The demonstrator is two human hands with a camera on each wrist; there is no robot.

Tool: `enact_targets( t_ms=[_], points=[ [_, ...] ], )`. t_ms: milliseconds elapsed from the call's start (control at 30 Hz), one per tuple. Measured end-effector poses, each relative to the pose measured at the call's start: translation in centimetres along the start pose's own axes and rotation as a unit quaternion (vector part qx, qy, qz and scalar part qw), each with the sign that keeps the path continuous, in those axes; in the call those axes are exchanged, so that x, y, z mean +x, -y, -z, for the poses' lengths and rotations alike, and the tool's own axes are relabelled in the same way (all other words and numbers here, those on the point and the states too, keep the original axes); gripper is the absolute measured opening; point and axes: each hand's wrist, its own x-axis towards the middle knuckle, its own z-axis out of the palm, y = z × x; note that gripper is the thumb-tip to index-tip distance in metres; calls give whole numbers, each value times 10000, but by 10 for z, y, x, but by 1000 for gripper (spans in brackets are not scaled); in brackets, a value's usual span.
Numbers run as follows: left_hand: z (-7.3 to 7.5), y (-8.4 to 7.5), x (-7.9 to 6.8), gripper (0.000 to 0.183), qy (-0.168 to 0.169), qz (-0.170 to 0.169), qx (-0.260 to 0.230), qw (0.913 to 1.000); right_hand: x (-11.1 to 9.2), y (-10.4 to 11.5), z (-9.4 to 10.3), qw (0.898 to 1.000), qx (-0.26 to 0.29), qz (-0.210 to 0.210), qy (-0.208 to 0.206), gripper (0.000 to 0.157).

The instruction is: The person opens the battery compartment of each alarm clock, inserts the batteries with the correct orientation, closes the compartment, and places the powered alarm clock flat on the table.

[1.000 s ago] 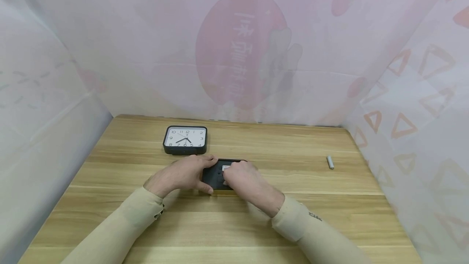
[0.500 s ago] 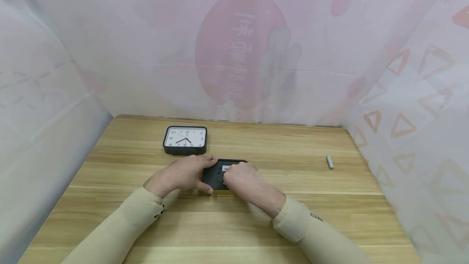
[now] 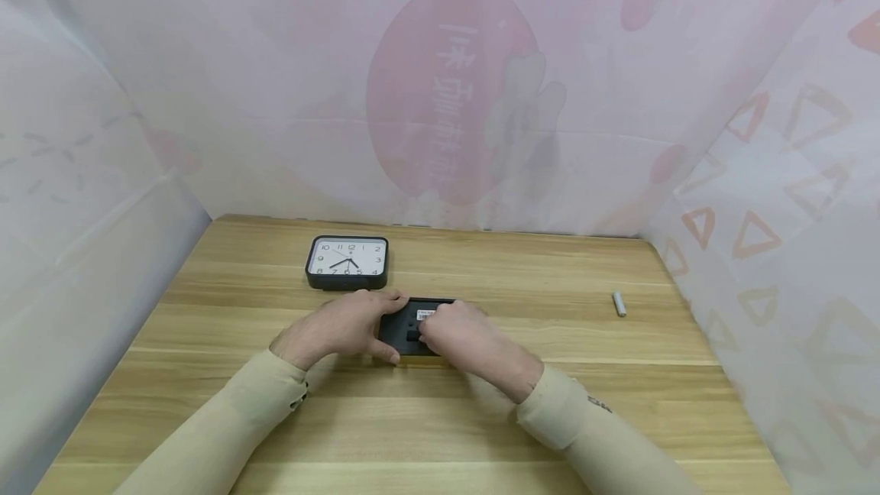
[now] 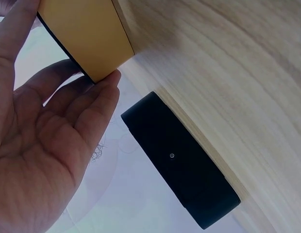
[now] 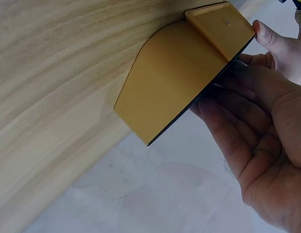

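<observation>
A gold-sided clock (image 3: 395, 333) lies with its black back up on the table, a white label (image 3: 425, 315) on that back; its face is hidden. My left hand (image 3: 352, 325) grips its left end, thumb on the near side and fingers on the far side. Curled over the back's right part, my right hand (image 3: 462, 336) pinches at the small battery cover, largely hidden behind the fingers. Beside those fingertips shows a dark slot (image 3: 413, 334). Both wrist views show the gold casing (image 5: 167, 73), with the right fingers bent over its black edge.
A black-framed clock (image 3: 347, 260) with a white dial lies just behind my left hand, its black side (image 4: 175, 155) large in the left wrist view. A grey battery (image 3: 619, 304) lies at the right of the wooden table (image 3: 550, 273). Printed cloth walls surround the table.
My right hand has shifted slightly right and back, and a dark slot now shows by its fingertips where a greyer patch was. My left hand and the gold-sided clock stay put.
</observation>
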Motion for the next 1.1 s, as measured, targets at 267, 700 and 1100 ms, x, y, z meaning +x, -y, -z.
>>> enact_targets(
  t_ms=[267, 700, 1100],
  points=[
    [1, -2, 0, 104, 26, 24, -40, 10000, -1, -8, -5, 9959, 755, -173, -477, 21],
    [1, -1, 0, 106, 8, 31, -93, 10000, -6, -27, 7, 9929, 1010, -325, -531, 13],
    [0, -1, -1, 106, 7, 51, -142, 9999, -7, -65, -6, 9847, 1281, -838, -838, 13]
  ],
)
